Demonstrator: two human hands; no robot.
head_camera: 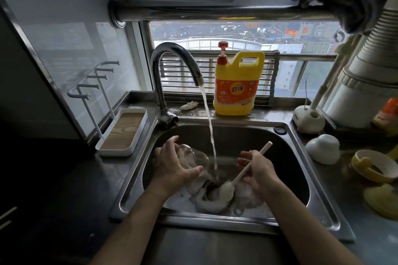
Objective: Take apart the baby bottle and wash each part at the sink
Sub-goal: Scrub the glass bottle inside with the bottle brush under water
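Bottle body [195, 155], clear, lies sideways at centre-left of the sink [247, 135], cupped by the curled fingers of the left hand [174, 168], mouth apparently facing the water stream [212, 142]. Right of it, the right hand [259, 173] grips a brush [238, 178], bristles low by the drain; white cap [323, 148] sits far right.

A home kitchen: a steel sink [215, 220] around the left hand [174, 165] and right hand [256, 170], a tap [170, 54] running between them, a dish soap jug [234, 92] and city-view window [215, 32] beyond them.
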